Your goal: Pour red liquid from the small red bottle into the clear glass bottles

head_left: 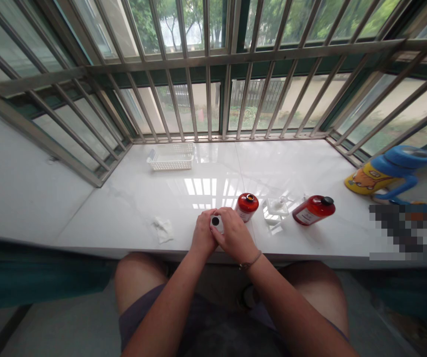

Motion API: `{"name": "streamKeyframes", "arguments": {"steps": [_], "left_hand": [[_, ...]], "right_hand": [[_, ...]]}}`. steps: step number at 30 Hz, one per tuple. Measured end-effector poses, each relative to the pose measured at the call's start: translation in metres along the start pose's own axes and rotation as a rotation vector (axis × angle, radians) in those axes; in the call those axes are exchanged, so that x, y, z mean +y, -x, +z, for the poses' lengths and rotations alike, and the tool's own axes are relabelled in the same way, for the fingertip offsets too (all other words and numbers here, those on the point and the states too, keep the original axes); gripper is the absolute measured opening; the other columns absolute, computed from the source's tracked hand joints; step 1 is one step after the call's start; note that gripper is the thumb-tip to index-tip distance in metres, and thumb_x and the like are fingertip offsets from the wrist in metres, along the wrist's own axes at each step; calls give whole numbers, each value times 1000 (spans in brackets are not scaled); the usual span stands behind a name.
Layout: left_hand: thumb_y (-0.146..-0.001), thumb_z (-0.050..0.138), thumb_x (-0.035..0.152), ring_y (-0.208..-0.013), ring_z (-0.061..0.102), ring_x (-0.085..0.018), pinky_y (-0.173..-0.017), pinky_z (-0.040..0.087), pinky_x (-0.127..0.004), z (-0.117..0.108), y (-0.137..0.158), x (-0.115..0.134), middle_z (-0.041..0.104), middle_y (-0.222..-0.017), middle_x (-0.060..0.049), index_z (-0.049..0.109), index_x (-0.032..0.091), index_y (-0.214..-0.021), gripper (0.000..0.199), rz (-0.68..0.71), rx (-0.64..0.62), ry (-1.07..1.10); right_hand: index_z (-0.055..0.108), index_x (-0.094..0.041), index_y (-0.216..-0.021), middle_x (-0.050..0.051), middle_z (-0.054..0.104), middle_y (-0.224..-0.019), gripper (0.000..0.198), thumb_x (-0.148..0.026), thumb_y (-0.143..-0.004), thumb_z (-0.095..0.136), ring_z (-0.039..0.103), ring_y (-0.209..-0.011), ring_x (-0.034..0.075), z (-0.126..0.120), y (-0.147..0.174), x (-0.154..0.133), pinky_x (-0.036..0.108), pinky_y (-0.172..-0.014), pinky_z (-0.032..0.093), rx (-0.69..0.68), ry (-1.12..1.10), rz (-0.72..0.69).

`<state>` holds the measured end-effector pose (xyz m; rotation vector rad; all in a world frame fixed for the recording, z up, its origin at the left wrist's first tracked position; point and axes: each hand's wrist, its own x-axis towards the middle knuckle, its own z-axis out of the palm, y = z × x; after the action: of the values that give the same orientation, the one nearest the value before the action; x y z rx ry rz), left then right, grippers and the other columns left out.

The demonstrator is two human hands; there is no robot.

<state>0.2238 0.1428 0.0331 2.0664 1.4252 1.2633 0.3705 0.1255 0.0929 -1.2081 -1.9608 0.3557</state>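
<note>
Seen from above, a left hand (203, 233) and right hand (233, 234) meet at the near edge of a white table (124, 198), fingers wrapped around a small white bottle (216, 222). Only its dark-holed top shows; its body is hidden. An upright red bottle (247, 206) stands just beside.

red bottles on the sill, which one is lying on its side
The red bottle to the right, with the black cap, lies on its side on the white sill. The other red bottle stands upright, open at the top, right beside the right hand.
</note>
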Motion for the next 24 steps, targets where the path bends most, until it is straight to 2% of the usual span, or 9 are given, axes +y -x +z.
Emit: {"name": "streamKeyframes", "arguments": {"steps": [3,6,8,12,17,21,24], "left_hand": [[-79,59,3,-119,68,-29,-109,56,-51,1,0,-1,70,-129,-11,58,22,-135,59,4,5,1],[-80,61,5,-119,68,-29,-109,56,-52,1,1,-2,70,-130,-11,57,22,-137,59,16,-6,1],[-81,63,6,-119,68,-30,-109,57,-54,1,2,-2,69,-131,-12,56,22,-138,60,20,-11,0],[-81,60,4,-124,67,-30,-112,55,-55,1,2,-3,68,-135,-12,55,23,-141,63,3,-1,1],[-84,65,11,-129,65,-31,-114,54,-56,1,2,-5,66,-141,-14,50,23,-148,67,29,-35,5],[-84,64,9,-130,65,-31,-115,53,-56,2,3,-6,65,-143,-14,47,23,-154,73,0,-20,6],[-84,68,14,-131,64,-32,-116,53,-57,2,2,-6,65,-145,-14,47,24,-154,73,12,-32,7]], "right_hand": [[60,-20,-123,12,72,-113,31,-11,-94,62,66,-106,31,1,0,2,51,-97,57,-11,11,12],[60,-21,-124,12,72,-121,38,-5,-89,60,66,-113,30,0,1,3,49,-101,56,-17,-19,-48],[59,-21,-125,13,70,-125,37,-8,-91,62,65,-115,31,0,2,3,50,-101,56,-5,-5,-44],[59,-20,-127,13,73,-114,33,-12,-94,61,67,-105,31,3,3,3,50,-95,58,-11,41,-4],[58,-20,-132,15,71,-122,38,-15,-95,63,67,-113,32,5,4,4,50,-100,57,13,14,-30],[60,-21,-131,13,73,-116,36,-16,-95,63,68,-107,32,3,3,4,51,-96,58,7,30,2],[58,-22,-134,14,72,-126,41,-14,-94,63,67,-115,32,2,2,4,51,-103,56,0,4,-37]]}}
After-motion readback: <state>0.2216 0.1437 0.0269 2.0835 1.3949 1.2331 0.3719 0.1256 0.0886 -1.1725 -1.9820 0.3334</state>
